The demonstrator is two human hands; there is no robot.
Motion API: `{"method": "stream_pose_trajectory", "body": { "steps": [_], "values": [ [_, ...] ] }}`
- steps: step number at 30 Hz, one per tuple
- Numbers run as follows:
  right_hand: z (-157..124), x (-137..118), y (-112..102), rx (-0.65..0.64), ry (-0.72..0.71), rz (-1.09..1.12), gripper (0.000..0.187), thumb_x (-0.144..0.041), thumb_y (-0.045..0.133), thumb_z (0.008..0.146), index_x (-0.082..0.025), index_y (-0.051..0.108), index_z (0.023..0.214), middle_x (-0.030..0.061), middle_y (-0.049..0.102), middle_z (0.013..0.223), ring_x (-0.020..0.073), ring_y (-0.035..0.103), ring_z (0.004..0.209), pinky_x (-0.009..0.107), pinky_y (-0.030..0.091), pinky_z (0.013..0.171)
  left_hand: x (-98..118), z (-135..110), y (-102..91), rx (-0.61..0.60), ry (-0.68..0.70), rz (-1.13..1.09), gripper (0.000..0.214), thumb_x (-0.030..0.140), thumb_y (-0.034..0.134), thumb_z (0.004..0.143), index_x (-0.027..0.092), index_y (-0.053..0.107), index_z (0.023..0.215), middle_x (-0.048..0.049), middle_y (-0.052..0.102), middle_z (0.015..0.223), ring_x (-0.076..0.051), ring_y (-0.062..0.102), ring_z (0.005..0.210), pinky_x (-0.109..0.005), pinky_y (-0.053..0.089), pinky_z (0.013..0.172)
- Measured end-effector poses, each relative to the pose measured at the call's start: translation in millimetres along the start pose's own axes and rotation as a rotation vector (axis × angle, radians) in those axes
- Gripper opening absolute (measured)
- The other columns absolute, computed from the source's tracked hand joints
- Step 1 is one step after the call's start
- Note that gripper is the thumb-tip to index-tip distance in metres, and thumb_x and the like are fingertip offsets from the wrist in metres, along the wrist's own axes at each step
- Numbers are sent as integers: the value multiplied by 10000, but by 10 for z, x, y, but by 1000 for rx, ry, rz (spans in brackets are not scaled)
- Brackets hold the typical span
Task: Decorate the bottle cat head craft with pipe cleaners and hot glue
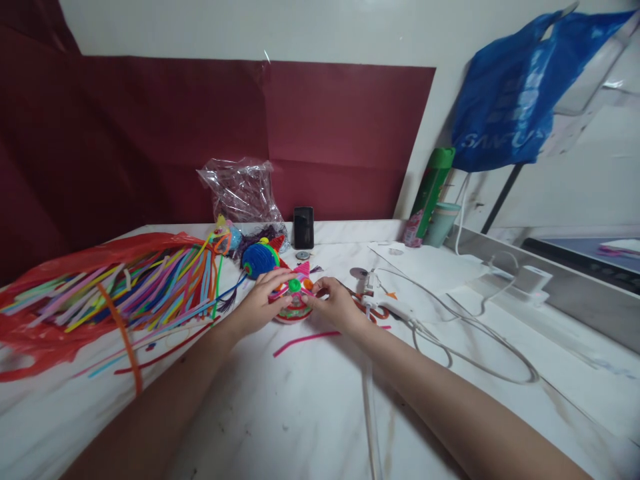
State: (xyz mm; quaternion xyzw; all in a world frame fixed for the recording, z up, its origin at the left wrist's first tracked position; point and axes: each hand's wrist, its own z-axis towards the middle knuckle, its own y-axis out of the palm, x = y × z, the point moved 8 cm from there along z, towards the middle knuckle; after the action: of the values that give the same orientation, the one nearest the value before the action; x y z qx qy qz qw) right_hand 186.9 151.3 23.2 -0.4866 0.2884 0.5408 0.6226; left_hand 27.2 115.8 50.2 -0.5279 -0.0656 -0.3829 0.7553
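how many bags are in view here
3: a red bag under the coloured stems, a clear bag before the maroon sheet, and a blue bag hanging at upper right. Others may be hidden behind that one.

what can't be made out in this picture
Round craft piece: head view, sides partly hidden by the left hand and right hand.
Red plastic bag: head view, left end cut off by the picture's edge.
Blue bag: head view, lettering distorted by folds, not fully readable.
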Motion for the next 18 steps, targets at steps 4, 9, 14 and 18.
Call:
{"method": "stream_pose_trajectory", "body": {
  "steps": [4, 9, 14, 18],
  "values": [
    [21, 32, 9, -78, 48, 84, 246, -437, 629, 699, -210, 540, 670, -6, 593, 692, 158, 534, 644, 313, 432, 667, -32, 6, -3, 3, 4, -7, 446, 358, 512, 885, 245, 538, 1316, -78, 501, 1399, -246, 392, 1343, -418, 296, 1141],
    [16, 17, -25, -62, 56, 70, 211, -399, 637, 688, -202, 560, 692, -9, 592, 720, 151, 532, 664, 294, 431, 659, -50, 3, 0, 16, 11, -11, 432, 356, 519, 878, 246, 555, 1294, -74, 509, 1388, -255, 394, 1340, -425, 297, 1136],
    [-15, -23, -17, -35, 69, -15, 263, -423, 673, 651, -204, 529, 672, -10, 565, 705, 151, 519, 654, 287, 413, 637, -14, -3, 11, 33, -3, -35, 439, 353, 537, 861, 242, 566, 1285, -81, 516, 1377, -267, 393, 1337, -437, 296, 1135],
    [-28, -46, -23, 8, 35, -60, 241, -347, 695, 613, -207, 517, 696, -5, 569, 748, 163, 528, 705, 292, 416, 667, 13, -2, 10, 43, 0, -46, 438, 337, 540, 852, 235, 576, 1276, -85, 529, 1368, -270, 402, 1329, -441, 296, 1136]
  ]
}}
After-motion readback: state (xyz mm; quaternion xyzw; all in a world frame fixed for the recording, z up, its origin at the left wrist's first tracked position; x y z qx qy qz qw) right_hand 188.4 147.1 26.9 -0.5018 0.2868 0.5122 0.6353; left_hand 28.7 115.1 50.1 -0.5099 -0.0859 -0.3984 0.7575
